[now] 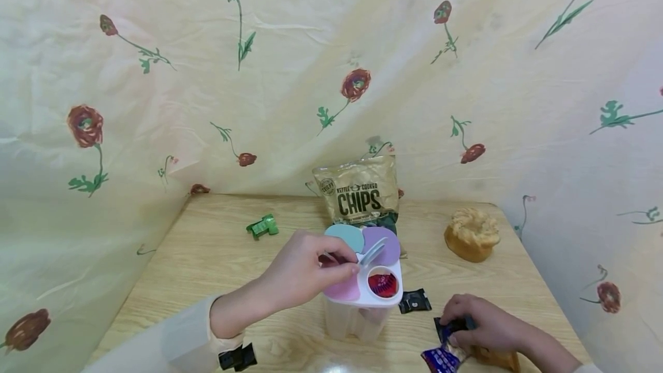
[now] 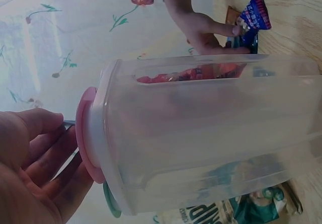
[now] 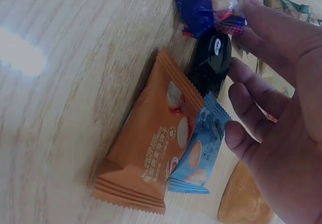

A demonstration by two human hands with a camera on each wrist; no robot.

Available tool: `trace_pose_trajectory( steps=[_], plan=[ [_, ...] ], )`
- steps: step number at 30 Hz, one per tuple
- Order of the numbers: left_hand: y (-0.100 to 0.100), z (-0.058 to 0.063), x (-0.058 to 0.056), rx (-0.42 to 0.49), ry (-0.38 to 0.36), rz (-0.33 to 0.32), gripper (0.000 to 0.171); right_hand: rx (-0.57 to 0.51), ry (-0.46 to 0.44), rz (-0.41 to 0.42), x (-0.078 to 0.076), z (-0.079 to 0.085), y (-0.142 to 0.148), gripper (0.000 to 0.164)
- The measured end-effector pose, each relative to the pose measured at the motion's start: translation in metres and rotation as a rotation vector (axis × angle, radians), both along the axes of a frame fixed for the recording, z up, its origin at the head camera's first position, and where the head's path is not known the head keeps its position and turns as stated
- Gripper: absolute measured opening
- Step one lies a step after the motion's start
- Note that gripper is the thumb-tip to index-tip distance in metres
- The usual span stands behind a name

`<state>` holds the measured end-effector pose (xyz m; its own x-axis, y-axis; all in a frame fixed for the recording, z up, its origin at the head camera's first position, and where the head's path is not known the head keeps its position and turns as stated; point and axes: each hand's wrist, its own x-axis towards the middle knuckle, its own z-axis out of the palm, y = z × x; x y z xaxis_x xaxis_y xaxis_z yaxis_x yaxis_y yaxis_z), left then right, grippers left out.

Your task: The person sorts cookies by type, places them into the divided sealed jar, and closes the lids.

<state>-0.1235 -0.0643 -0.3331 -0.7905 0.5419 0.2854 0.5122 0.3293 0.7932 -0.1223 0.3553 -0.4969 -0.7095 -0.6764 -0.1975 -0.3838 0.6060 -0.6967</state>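
Observation:
My left hand pinches a pale grey-blue lid over the top of a clear lidded container. The container's teal lid, purple lid and pink lid are in place. Red wrapped candy shows through the uncovered round opening. At the right, my right hand pinches a blue snack packet with a partly clear wrapper. Beside its fingers in the right wrist view lie a black packet, a light-blue packet and an orange packet.
Behind the container stands a chips bag. A bread roll sits back right, a green packet back left. Black packets lie right of the container, others by the left sleeve. Floral cloth surrounds the table.

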Motion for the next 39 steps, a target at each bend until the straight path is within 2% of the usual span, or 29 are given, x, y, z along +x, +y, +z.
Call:
trace_pose_trajectory(
  steps=[3, 8, 12, 15, 21, 28, 34, 39],
  plan=[
    [0.0, 0.0, 0.0, 0.002, -0.001, 0.0, 0.005, 0.028, 0.056, -0.002, 0.0, -0.001, -0.001, 0.02],
    [0.0, 0.0, 0.0, 0.0, 0.0, 0.001, 0.004, 0.084, 0.095, -0.019, 0.0, -0.002, -0.004, 0.015],
    [0.0, 0.0, 0.0, -0.006, -0.002, 0.0, 0.004, 0.079, 0.106, -0.014, -0.001, -0.003, -0.004, 0.006],
    [0.001, 0.0, 0.0, -0.007, -0.006, -0.003, 0.004, 0.034, 0.086, -0.008, -0.002, -0.003, -0.003, 0.003],
    [0.0, 0.001, 0.0, -0.007, -0.013, -0.004, 0.004, -0.086, -0.047, -0.006, -0.003, 0.001, -0.005, 0.01],
    [0.001, 0.001, 0.001, 0.002, -0.004, -0.009, 0.004, -0.129, -0.129, -0.029, -0.001, 0.008, -0.004, 0.009],
    [0.001, 0.0, 0.001, 0.011, 0.0, -0.011, 0.004, -0.212, -0.091, -0.063, -0.002, 0.013, 0.002, 0.005],
    [0.0, 0.001, 0.001, -0.002, 0.006, -0.003, 0.004, -0.285, -0.026, -0.102, -0.001, 0.031, 0.002, 0.008]
  ],
)
